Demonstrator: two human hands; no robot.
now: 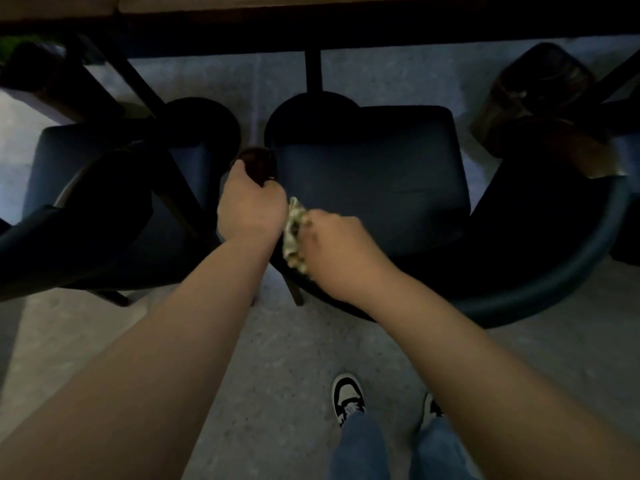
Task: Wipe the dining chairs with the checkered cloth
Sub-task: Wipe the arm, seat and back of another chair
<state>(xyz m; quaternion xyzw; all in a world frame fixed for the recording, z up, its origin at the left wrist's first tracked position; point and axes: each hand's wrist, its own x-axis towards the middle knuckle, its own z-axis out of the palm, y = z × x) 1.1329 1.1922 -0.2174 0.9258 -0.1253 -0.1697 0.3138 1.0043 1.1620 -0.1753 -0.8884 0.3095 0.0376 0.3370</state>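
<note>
Left of centre, left hand [246, 206] curled round the dark polished wooden arm tip [255, 165] of the navy upholstered dining chair [374, 174]; just right, right hand [337, 247] clutching the bunched pale checkered cloth [294, 233] at that armrest; mid-wipe, probably; next calls for sweeping toward the seat

A dim dining area: padded dark-blue chairs [370, 174] tucked under a long counter [311, 8] on speckled floor [277, 358].

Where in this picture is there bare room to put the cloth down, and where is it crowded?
Free: the seat of the middle chair, bordered by its curved backrest; also the floor between the person's forearms. Crowded: the chair's left front corner, where the left hand grips the armrest end and the right hand holds the checkered cloth.
</note>
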